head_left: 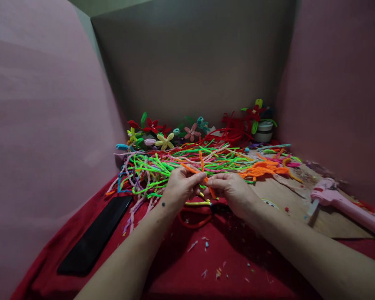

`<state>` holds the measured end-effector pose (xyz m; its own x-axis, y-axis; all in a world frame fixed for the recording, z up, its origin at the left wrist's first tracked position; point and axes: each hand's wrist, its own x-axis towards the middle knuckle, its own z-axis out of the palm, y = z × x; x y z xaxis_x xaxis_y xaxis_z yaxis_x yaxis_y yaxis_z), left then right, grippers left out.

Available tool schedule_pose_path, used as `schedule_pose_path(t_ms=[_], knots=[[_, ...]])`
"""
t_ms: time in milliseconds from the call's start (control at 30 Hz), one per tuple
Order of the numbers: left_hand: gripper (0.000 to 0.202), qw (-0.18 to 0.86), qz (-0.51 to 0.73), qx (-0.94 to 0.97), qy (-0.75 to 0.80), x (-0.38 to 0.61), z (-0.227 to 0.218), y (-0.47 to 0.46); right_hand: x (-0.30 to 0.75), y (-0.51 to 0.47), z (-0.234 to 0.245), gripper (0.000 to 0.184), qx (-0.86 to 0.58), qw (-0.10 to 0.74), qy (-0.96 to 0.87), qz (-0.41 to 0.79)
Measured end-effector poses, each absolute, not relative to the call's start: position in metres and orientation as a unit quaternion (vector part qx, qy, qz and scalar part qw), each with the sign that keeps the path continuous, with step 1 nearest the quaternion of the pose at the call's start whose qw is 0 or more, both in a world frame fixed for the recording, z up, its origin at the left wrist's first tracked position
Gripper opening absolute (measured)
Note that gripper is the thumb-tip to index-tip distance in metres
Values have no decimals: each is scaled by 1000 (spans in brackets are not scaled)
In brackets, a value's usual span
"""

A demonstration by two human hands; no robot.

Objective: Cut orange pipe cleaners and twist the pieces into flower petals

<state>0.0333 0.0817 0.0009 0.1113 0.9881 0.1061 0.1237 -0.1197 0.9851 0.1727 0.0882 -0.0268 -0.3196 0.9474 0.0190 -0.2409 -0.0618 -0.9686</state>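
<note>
Bare forearms (pixel 125 258) extend over red cloth (pixel 181 275), with a black smartphone (pixel 95 235) lying to the left. Left hand (pixel 181 183) and right hand (pixel 229 189) each have a fingertip grip closed on orange pipe cleaner (pixel 201 158), held between them; a pink glue gun (pixel 337 198) lies farther right. Beyond sit heaped multicoloured pipe cleaners (pixel 158 166), then pipe-cleaner flowers (pixel 165 142) before a grey panel (pixel 193 62).

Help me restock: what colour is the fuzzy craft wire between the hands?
The fuzzy craft wire is orange, clearest in the head view.
</note>
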Motion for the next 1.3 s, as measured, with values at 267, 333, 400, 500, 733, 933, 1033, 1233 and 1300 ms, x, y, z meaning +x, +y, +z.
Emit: schedule_pose_path(t_ms=[267,333,400,500,733,933,1033,1233,1300], knots=[[14,87,412,834,356,16,2,91,176,90,-24,11,-346,455,-518,636],[16,-23,358,871,334,12,3,91,177,90,-22,12,-350,449,-530,628],[15,-102,302,894,316,10,7,90,177,91,-22,13,-346,440,-554,616],[16,-155,228,907,318,13,11,84,177,93,-23,16,-343,429,-596,586],[11,92,326,818,465,25,5,75,175,84,-27,14,-433,448,-735,268],[11,669,396,482,403,31,3,78,178,72,-28,14,-366,497,-785,44],[14,670,419,467,396,32,4,79,177,73,-25,13,-375,524,-754,126],[19,412,470,628,463,26,15,74,174,76,-16,12,-379,532,-607,453],[15,330,473,685,445,23,18,72,174,76,-15,12,-368,533,-582,492]])
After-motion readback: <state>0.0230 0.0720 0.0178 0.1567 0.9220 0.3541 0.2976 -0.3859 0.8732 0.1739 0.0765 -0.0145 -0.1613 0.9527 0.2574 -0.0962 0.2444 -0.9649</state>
